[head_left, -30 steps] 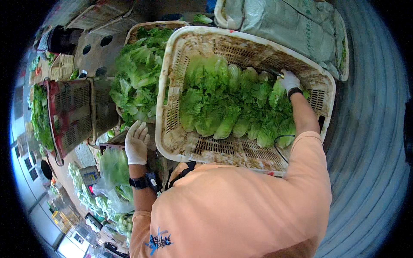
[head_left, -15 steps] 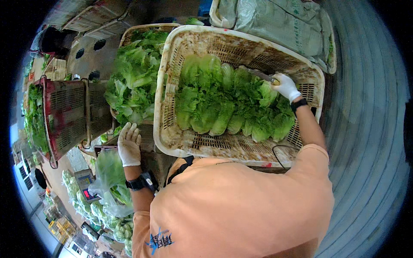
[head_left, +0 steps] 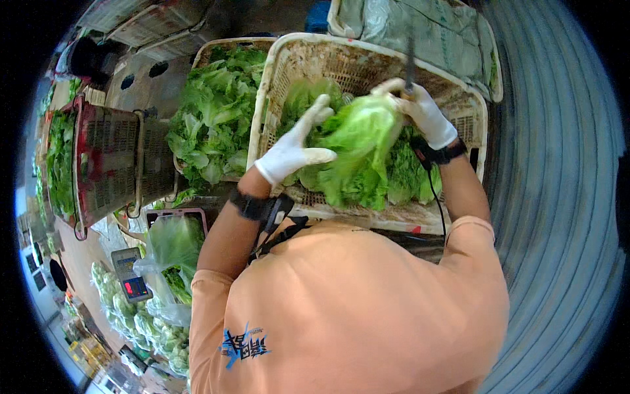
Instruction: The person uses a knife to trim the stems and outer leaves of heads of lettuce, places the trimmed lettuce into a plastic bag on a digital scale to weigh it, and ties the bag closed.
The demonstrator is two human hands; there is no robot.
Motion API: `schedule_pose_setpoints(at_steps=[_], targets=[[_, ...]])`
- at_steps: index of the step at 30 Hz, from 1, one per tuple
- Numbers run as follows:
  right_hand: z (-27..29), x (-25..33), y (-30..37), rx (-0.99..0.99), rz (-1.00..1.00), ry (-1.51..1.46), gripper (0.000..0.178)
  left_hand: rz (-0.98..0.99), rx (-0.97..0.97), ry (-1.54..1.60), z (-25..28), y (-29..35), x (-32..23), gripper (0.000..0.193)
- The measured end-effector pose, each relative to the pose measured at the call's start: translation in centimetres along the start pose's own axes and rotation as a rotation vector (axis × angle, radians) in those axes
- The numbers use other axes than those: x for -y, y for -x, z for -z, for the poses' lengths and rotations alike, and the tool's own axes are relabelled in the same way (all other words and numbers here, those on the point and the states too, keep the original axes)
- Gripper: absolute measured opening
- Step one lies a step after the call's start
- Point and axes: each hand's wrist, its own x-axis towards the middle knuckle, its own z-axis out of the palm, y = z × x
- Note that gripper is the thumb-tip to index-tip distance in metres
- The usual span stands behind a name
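The right hand [head_left: 428, 117], fingers curled, grips a lettuce [head_left: 367, 134] at its base, plus a knife [head_left: 410, 62]; the lettuce hangs leftward from those fingers. The left hand [head_left: 295, 148], fingers spread, empty, is just beside it.

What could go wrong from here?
The knife points up from the right hand, which also grips the lettuce; it could nick the left hand if they close in.
Gripped near one end, with the left hand open beside it, the lettuce might slip.
The dangling cord may snag on the crate.
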Motion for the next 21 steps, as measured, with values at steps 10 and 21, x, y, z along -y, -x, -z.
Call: schedule_pose_setpoints(at_steps=[10, 21], targets=[[-2.1, 0.6, 0.9, -0.311, -0.257, 0.129, 0.045, 0.486, -0.02, 0.675, 0.4, 1.9, 3.9, 0.055], [13.1, -16.3, 22.7, -0.242, -1.437, 0.944, 0.05, 0.845, -0.276, 0.228, 0.0, -2.3, 11.1, 0.06]])
